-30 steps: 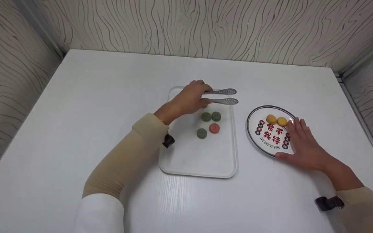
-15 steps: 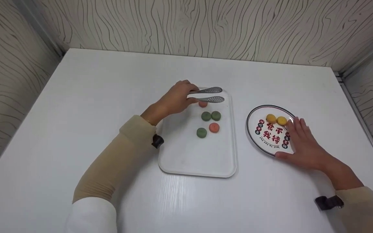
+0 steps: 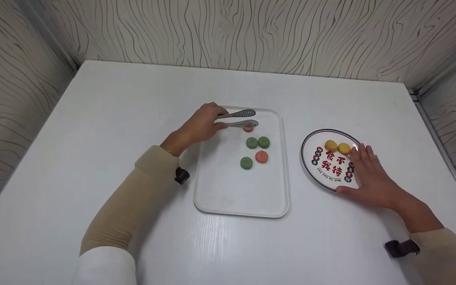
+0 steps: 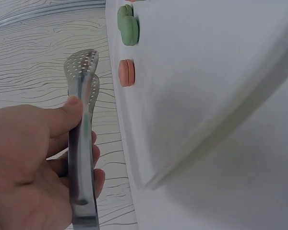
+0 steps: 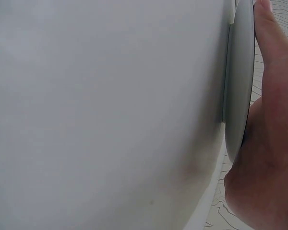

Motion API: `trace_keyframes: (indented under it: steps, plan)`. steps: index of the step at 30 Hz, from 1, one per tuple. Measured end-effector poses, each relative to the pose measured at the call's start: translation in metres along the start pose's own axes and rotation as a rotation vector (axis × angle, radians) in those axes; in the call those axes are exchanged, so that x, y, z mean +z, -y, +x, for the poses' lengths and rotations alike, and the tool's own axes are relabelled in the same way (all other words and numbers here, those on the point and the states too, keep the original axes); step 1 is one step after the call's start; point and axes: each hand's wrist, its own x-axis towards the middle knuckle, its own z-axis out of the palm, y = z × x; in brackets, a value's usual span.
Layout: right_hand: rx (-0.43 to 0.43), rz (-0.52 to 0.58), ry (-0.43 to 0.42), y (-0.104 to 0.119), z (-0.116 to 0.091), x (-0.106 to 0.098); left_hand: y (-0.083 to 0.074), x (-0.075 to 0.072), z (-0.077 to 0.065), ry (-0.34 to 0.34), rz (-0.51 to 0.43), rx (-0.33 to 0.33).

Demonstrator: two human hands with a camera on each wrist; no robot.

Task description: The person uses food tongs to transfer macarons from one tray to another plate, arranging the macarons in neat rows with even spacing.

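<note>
Left hand (image 3: 198,124) wraps its fingers round the metal tongs (image 4: 82,148), arms spread apart, at the eleven o'clock edge of the white tray (image 3: 232,194), tips pointing to three! One tip partly covers the coral macaron (image 3: 248,129) at twelve. Right hand (image 3: 373,183), fingers straight, touches the printed plate (image 3: 310,147) at four o'clock; yellow macarons (image 3: 331,146) sit around its twelve and one.

It seems a partitioned booth (home or lab, unclear). Cream wood-grain-patterned panels (image 3: 251,35) enclose a broad white table (image 3: 323,237).
</note>
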Motion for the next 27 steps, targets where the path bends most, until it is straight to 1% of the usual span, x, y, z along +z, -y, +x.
trace_keyframes:
  steps: [5,10,16,24,27]
  plan:
    - [-0.005,-0.005,-0.010,-0.001,0.001,0.001,0.011,-0.001,-0.004,-0.017,-0.011,0.009]
    - [-0.002,-0.004,-0.012,0.000,0.000,0.001,0.017,-0.001,-0.005,-0.025,-0.014,0.008]
    - [0.000,-0.006,-0.011,0.000,0.000,0.001,0.021,-0.001,-0.007,-0.014,-0.015,-0.004]
    - [-0.003,-0.009,-0.004,0.001,0.001,0.001,0.022,0.003,-0.006,0.005,0.007,-0.033]
    - [-0.003,-0.008,-0.006,0.001,0.000,0.001,0.024,0.004,-0.005,0.010,0.000,-0.039]
